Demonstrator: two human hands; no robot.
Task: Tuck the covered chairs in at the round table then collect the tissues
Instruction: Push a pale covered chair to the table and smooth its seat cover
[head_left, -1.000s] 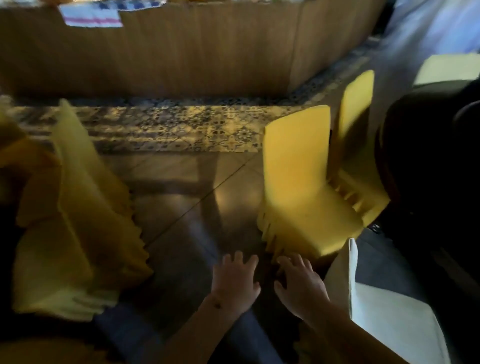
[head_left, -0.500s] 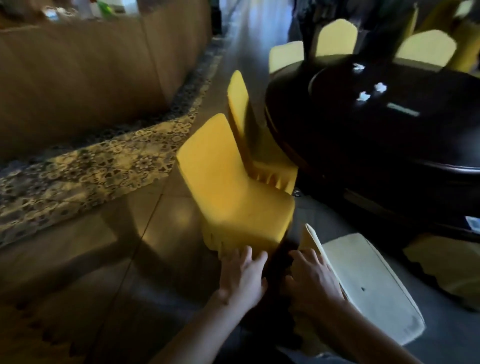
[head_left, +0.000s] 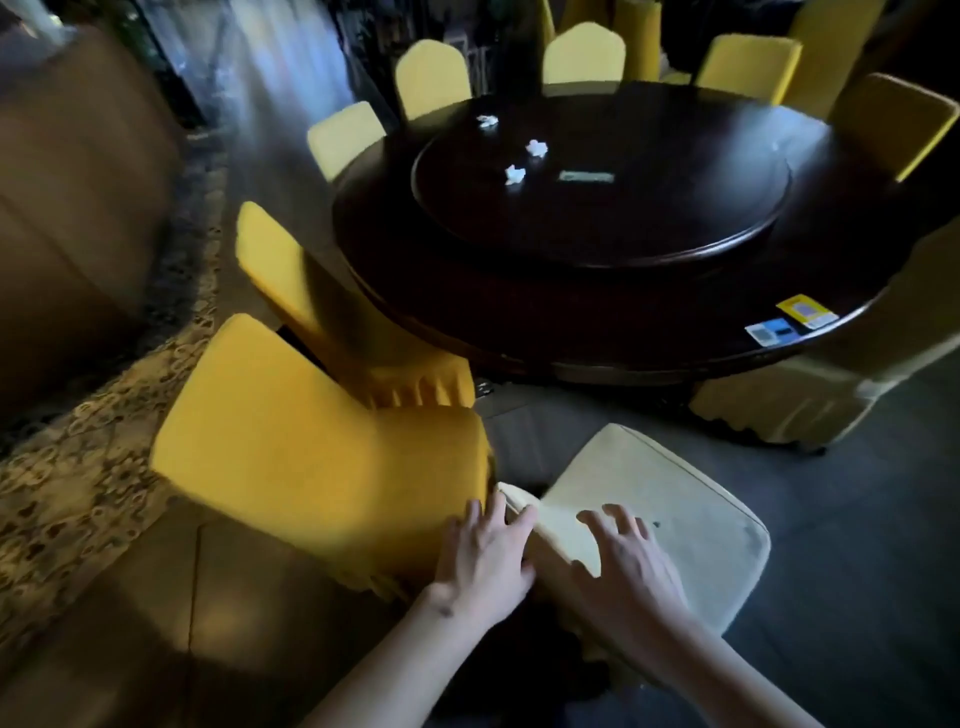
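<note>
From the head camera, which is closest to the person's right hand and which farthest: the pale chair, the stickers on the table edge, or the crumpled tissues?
From the right hand:
1. Pale chair, directly under the hand.
2. Stickers, on the table's near right edge.
3. Tissues, farther off on the raised centre disc.

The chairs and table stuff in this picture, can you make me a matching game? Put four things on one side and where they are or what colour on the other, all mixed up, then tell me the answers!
Things:
1. tissues
2. pale chair
3. bright yellow chair
4. stickers

Matches:
A. under both hands, left hand and right hand
B. near the table's edge, blue and yellow
C. white, crumpled on the round turntable
D. just left of the hands, pulled out from the table

Pairs: 1-C, 2-A, 3-D, 4-B
</note>
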